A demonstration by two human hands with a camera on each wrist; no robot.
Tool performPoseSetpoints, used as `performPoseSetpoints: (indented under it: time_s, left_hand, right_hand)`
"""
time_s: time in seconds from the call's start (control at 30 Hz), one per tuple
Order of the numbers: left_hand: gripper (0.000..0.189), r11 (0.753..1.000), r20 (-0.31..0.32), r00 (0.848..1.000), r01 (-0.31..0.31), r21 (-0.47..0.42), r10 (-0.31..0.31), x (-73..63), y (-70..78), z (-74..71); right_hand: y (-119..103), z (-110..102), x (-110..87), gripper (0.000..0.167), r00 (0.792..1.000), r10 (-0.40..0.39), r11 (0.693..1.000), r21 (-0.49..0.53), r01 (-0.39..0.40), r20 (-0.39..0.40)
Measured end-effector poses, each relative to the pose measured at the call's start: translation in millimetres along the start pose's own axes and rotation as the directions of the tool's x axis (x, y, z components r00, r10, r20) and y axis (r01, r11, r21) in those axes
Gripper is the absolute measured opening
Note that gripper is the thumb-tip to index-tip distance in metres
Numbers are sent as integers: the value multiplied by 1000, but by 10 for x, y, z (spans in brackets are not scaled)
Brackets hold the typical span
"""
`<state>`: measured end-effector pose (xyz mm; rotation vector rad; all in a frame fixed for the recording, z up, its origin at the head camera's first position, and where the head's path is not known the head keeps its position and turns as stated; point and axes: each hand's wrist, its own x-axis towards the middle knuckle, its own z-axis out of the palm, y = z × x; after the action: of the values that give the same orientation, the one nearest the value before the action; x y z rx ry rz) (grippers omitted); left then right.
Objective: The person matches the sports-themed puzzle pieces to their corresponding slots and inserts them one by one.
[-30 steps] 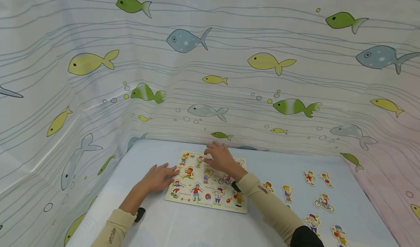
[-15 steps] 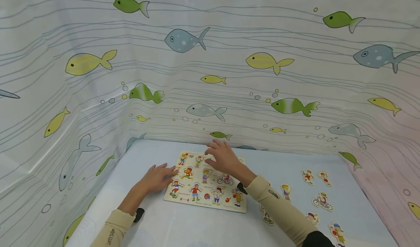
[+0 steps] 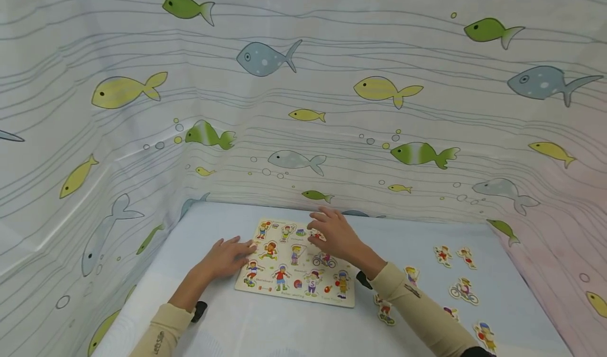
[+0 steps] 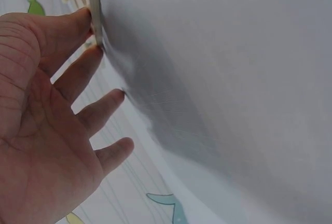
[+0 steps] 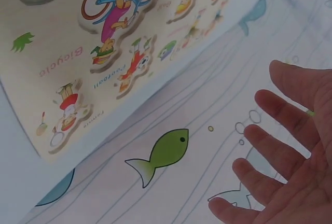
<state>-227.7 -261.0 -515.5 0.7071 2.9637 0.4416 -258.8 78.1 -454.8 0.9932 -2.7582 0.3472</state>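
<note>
A pale wooden puzzle board [image 3: 283, 266] with rows of colourful sports figures lies on the table in the head view. My left hand [image 3: 226, 258] rests at its left edge. In the left wrist view, the thumb and index fingertips [image 4: 93, 51] touch that edge while the other fingers are spread. My right hand [image 3: 335, 234] is over the board's far right part, fingers loosely extended and holding nothing. The right wrist view shows its spread fingers [image 5: 270, 167] apart from the board, near the bicycle [image 5: 118, 11], football [image 5: 136, 64] and tennis figures [image 5: 68, 111].
Right of the board lie several loose figure pieces, among them a cyclist [image 3: 464, 291], a skateboarder [image 3: 384, 315] and two players at the back, one of them a footballer [image 3: 442, 256]. My right sleeve [image 3: 417, 304] partly covers others. A fish-patterned sheet [image 3: 303, 135] hangs behind the table.
My right hand has moved right and slightly toward me over the board, uncovering figures in the top row. The left hand stays at the board's edge.
</note>
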Motion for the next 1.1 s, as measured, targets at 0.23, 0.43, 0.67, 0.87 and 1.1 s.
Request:
performPoseSetpoints:
  time_s: [0.23,0.43,0.67,0.87,1.1]
  left_hand:
    - [39,1000,-12,1000,-8,15,8,-10,-23,35]
    - [41,1000,-1,1000,0,15,0,-7,-41,49]
    - [40,1000,-3,1000,-4,10,4,-4,-25,36]
    - [40,1000,1,1000,3,15,-3,-25,-23,29]
    - [39,1000,-5,1000,0,-6,0,-22,-29,10]
  right_hand:
    - [113,-44,-168,23,999,22,1000,6,-22,-24]
    - [251,-112,-316,23,998,52,999,16,-51,-25]
    - [444,-141,-455,22,995,89,996,22,-89,-39]
    - [550,-144,-545,24,993,107,994,24,-106,-51]
    - [702,-173,-659,26,989,144,990,18,-143,-30]
